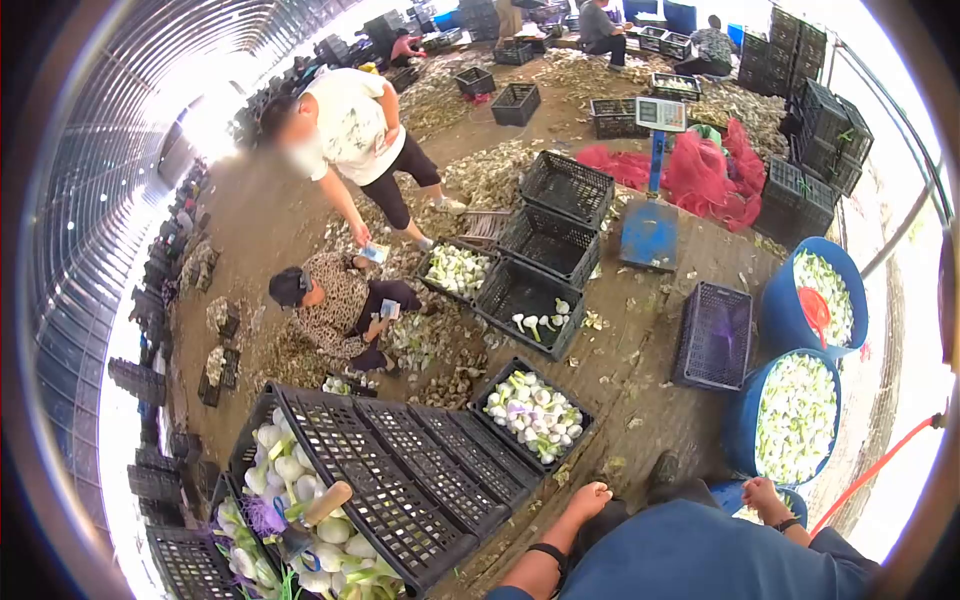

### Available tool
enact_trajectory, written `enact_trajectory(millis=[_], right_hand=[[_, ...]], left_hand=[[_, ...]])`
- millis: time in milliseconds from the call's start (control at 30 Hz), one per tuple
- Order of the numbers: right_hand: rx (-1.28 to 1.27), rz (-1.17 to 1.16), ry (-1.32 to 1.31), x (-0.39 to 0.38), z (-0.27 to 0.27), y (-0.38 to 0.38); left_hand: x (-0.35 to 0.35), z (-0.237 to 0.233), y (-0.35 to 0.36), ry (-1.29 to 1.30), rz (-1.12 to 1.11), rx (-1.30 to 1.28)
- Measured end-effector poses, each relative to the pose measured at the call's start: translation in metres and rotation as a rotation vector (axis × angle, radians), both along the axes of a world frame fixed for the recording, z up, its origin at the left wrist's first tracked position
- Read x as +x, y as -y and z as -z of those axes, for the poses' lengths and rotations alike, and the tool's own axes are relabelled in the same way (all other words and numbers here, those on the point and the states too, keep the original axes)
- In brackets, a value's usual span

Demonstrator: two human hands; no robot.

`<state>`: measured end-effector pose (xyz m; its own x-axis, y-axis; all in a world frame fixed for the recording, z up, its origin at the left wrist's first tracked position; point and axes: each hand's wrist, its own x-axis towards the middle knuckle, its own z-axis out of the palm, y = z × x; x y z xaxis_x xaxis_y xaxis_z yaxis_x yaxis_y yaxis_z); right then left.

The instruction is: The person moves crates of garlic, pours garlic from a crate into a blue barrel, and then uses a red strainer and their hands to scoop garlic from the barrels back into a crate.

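My left hand (590, 500) hangs over my lap with its fingers curled closed, and nothing shows in it. The crate of garlic bulbs (536, 412) is the thing nearest to it, a little beyond and apart. On the other side, my right hand (765, 499) is also closed, with nothing visible between its fingers. It sits just above a partly hidden blue bucket (728, 496) and close to a larger blue bucket (745, 425) full of trimmed garlic (796, 416).
A tipped black crate (390, 480) leans by large garlic bulbs (335, 530) and a wooden-handled tool (326, 503). An upturned-looking dark crate (713, 335), blue scale (649, 235) and second bucket (835, 290) stand ahead. A standing person (355, 125) and a seated person (340, 305) hold papers.
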<state>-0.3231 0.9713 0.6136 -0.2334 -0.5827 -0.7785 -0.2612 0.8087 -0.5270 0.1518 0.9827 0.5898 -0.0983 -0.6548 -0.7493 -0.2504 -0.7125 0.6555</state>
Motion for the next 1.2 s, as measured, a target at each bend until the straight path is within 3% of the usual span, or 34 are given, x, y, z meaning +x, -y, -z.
enact_trajectory(millis=[167, 267, 333, 433, 500, 533, 600, 700, 733, 800, 833, 900, 967, 1133, 1200], right_hand=[[0.022, -0.013, 0.013, 0.010, -0.009, -0.003], [0.056, -0.002, 0.011, 0.010, -0.009, -0.010], [0.060, 0.009, 0.017, 0.009, -0.009, -0.016], [0.064, -0.036, 0.016, 0.001, 0.003, -0.020], [0.072, -0.046, 0.019, -0.010, 0.013, -0.020], [0.004, -0.146, -0.036, -0.018, 0.022, -0.016], [-0.058, -0.244, -0.079, -0.036, 0.031, -0.003], [0.054, 0.056, 0.064, -0.065, 0.039, 0.016], [0.047, 0.082, 0.090, -0.077, 0.041, 0.024], [0.050, 0.105, 0.056, -0.101, 0.041, 0.037], [0.056, 0.111, 0.013, -0.115, 0.040, 0.042], [0.045, 0.120, 0.029, -0.146, 0.053, 0.040], [0.082, 0.253, 0.013, -0.172, 0.062, 0.041], [0.047, 0.245, -0.025, -0.201, 0.083, 0.036], [0.048, 0.270, 0.014, -0.194, 0.081, 0.033]], left_hand=[[-0.002, 0.006, 0.007, 0.042, 0.081, -0.087], [-0.022, -0.035, 0.046, -0.097, 0.065, -0.295], [-0.044, -0.108, 0.080, -0.263, 0.017, -0.397], [-0.073, -0.255, 0.123, -0.514, 0.016, -0.606], [-0.084, -0.332, 0.136, -0.517, 0.231, -0.912], [-0.093, -0.369, 0.144, -0.527, 0.295, -1.187], [-0.116, -0.419, 0.154, -0.535, 0.387, -1.614], [-0.166, -0.468, 0.164, -0.528, 0.393, -1.859], [-0.185, -0.475, 0.171, -0.535, 0.409, -1.849], [-0.220, -0.483, 0.188, -0.492, 0.311, -2.152], [-0.236, -0.484, 0.194, -0.499, 0.328, -2.147], [-0.264, -0.484, 0.204, -0.538, 0.159, -2.201], [-0.275, -0.485, 0.211, -0.536, 0.205, -2.163], [-0.296, -0.481, 0.239, -0.569, 0.176, -2.219], [-0.295, -0.487, 0.245, -0.566, 0.216, -2.133]])
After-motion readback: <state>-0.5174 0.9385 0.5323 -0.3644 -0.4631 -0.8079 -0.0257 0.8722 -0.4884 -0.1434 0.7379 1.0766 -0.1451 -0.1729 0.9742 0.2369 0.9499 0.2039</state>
